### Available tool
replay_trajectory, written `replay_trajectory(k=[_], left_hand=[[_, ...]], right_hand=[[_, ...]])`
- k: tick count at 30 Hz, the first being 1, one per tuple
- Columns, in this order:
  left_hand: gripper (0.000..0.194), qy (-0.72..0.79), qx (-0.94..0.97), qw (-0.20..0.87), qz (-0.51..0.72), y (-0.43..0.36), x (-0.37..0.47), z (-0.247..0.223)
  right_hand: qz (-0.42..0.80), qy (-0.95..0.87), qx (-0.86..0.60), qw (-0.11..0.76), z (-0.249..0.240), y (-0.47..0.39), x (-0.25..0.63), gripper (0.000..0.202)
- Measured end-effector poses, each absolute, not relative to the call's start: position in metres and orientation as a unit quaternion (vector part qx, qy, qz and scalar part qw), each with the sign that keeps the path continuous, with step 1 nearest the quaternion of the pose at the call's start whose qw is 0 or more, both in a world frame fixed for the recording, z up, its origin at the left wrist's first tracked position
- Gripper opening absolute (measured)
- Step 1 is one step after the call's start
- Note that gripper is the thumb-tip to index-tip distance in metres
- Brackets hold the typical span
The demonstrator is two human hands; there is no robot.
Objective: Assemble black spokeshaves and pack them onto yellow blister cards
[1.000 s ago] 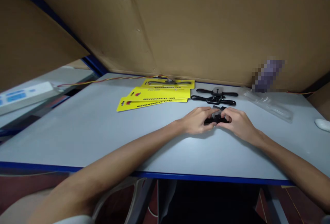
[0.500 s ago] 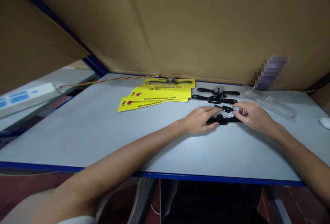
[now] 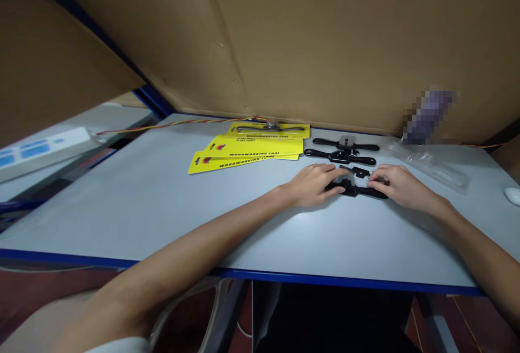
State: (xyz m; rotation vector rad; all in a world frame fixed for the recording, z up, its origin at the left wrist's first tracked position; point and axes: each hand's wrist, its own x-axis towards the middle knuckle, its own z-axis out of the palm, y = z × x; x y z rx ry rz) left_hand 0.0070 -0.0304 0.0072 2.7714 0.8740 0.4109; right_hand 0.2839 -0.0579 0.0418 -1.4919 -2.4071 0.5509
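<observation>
A black spokeshave (image 3: 370,193) lies near the right-centre of the table, its left end under my left hand (image 3: 314,186). The fingers and thumb of that hand close around the left handle and body. A pale metal plate shows at the spokeshave's middle. My right hand (image 3: 400,185) is just above the right handle, thumb and fingertips pinched together at a small shiny bit that is mostly hidden. Between the hands, behind the spokeshave, is a small black metal piece (image 3: 361,172). Farther back lie two more black spokeshaves, a nearer one (image 3: 340,157) and a farther one (image 3: 361,146).
Yellow printed cards (image 3: 244,147) overlap left of the tools, one carrying a packed spokeshave (image 3: 271,126). Clear plastic packaging (image 3: 434,166) lies at the right, near a blurred purple item (image 3: 430,117). A white object (image 3: 512,196) sits at the right edge. Cardboard (image 3: 304,44) walls the back.
My right fingertips have drawn closer together and slightly off the spokeshave, so more of its right handle shows. The left hand stays on the tool. The view has shifted a little.
</observation>
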Motion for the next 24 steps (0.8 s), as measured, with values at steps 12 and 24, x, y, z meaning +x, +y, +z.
replay_trajectory(k=[12,24], left_hand=[[0.047,0.292,0.937,0.1,0.161,-0.033,0.009,0.005],[0.047,0.29,0.939,0.092,0.158,-0.033,0.011,0.004]], right_hand=[[0.044,-0.869,-0.484,0.092,0.034,-0.073,0.282,0.034],[0.035,-0.863,-0.464,0.195,0.034,-0.07,0.269,0.025]])
